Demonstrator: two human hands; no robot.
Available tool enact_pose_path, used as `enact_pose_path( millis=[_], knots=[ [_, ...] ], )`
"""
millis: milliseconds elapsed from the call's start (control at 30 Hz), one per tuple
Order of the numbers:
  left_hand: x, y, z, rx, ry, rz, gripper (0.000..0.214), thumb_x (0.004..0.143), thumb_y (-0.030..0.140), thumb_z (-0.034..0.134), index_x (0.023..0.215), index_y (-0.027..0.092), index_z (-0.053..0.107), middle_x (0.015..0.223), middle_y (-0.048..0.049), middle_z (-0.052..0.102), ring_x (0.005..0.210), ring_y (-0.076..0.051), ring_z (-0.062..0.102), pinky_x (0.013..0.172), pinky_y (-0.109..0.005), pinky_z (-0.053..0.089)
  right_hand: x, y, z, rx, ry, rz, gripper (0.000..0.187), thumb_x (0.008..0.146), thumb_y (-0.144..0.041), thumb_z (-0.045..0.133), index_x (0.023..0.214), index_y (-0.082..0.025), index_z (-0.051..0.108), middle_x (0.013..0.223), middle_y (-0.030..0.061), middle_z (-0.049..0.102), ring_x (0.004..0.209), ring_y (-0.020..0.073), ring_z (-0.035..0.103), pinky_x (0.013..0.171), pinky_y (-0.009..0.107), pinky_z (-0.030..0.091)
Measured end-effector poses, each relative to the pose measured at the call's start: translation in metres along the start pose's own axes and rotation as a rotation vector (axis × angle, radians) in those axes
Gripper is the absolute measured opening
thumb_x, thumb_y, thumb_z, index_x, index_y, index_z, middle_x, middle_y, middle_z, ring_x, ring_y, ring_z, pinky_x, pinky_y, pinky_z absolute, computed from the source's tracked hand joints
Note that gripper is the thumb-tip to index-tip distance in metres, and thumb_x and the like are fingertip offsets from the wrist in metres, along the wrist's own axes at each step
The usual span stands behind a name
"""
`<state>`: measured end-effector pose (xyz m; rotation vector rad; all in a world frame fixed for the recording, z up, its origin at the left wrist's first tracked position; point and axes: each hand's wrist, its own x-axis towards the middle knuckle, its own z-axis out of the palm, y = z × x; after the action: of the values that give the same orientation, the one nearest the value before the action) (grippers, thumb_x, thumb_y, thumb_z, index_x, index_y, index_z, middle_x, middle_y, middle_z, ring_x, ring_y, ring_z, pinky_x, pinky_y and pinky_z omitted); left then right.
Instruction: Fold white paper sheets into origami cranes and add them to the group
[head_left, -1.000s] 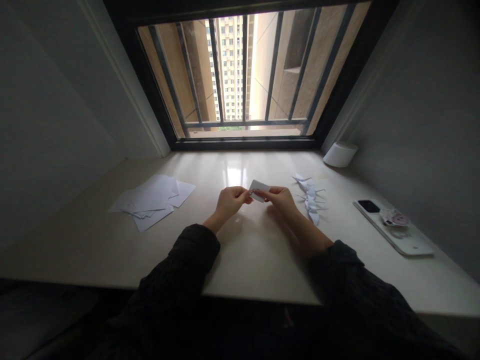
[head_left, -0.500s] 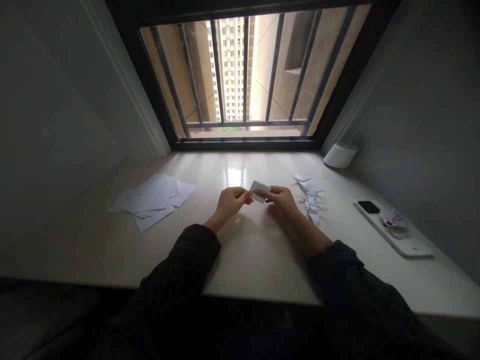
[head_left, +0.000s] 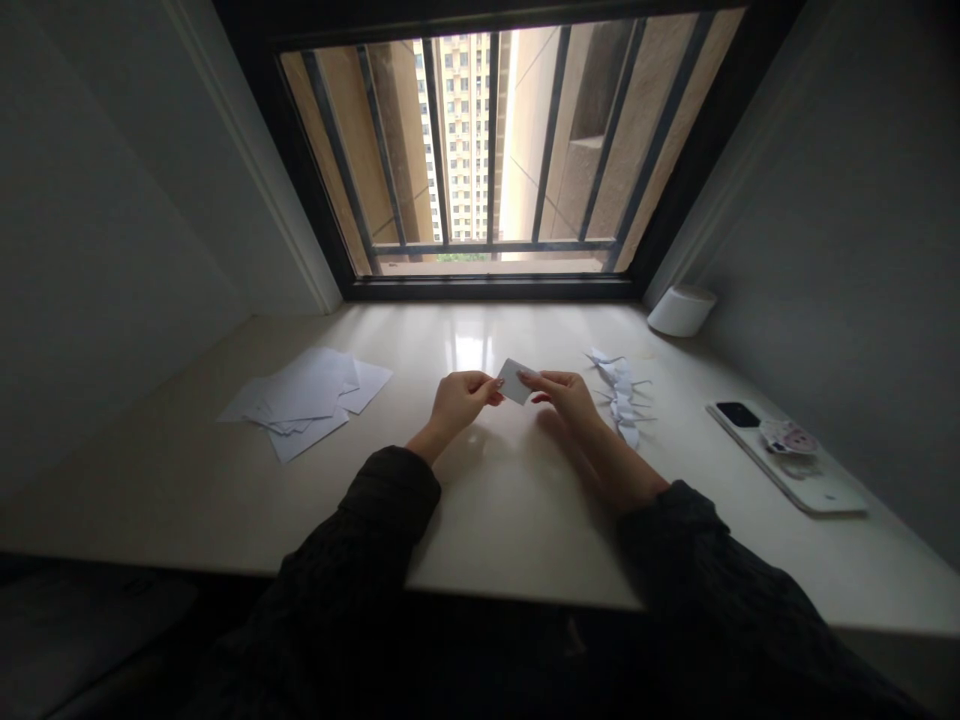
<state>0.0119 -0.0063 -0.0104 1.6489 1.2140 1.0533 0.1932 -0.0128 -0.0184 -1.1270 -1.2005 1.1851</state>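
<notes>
A small folded piece of white paper is held up over the table between both hands. My left hand pinches its left corner between thumb and fingers. At its right edge my right hand grips it, thumb on the near face and fingers partly behind. Just right of my right hand stands a row of several folded white paper cranes. To the left lies a loose pile of white paper sheets.
A pale glossy table runs up to a barred window. On the right lies a white phone with a round pinkish grip on its back. A white roll sits in the far right corner by the wall.
My right thumb and fingers have drawn back rightward along the folded paper, baring more of its face. My left hand keeps its pinch in nearly the same place.
</notes>
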Motion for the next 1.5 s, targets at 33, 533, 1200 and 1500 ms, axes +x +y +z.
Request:
enact_pose_path(
  millis=[33,533,1200,1500],
  knots=[
    [0.000,0.000,0.000,-0.003,0.003,-0.002,0.028,0.078,0.040,0.062,0.075,0.013,0.070,0.069,-0.0080,0.072,0.063,-0.017,0.068,0.061,-0.026,0.053,0.000,0.000,0.000,0.005,-0.007,-0.004,0.029,0.064,-0.047,0.072,0.068,-0.018,0.075,0.065,0.0043,0.069,0.063,0.0157,0.059,0.057,0.027,0.043],
    [0.003,-0.008,0.000,-0.008,0.040,-0.009,0.029,0.077,0.041,0.062,0.073,0.014,0.070,0.069,-0.0078,0.072,0.064,-0.018,0.069,0.061,-0.027,0.053,0.001,0.000,0.000,0.025,-0.085,-0.012,0.040,0.069,-0.058,0.065,0.067,-0.018,0.071,0.070,0.0045,0.067,0.066,0.0158,0.059,0.060,0.027,0.045],
    [0.000,0.004,-0.005,0.449,-0.007,0.093,0.032,0.082,0.045,0.054,0.071,0.021,0.071,0.069,-0.0012,0.072,0.065,-0.015,0.066,0.063,-0.025,0.046,0.003,0.011,0.004,-0.214,0.163,-0.091,0.042,0.068,-0.058,0.064,0.066,-0.016,0.072,0.063,0.0041,0.068,0.061,0.0172,0.059,0.062,0.030,0.044],
    [0.003,-0.008,-0.001,0.232,-0.119,0.034,0.030,0.082,0.042,0.055,0.072,0.018,0.068,0.072,-0.0043,0.072,0.068,-0.016,0.068,0.065,-0.026,0.049,0.001,0.011,0.004,-0.353,0.200,-0.204,0.036,0.074,-0.052,0.061,0.077,-0.019,0.076,0.076,0.0064,0.073,0.069,0.0218,0.063,0.061,0.031,0.045]
  ],
)
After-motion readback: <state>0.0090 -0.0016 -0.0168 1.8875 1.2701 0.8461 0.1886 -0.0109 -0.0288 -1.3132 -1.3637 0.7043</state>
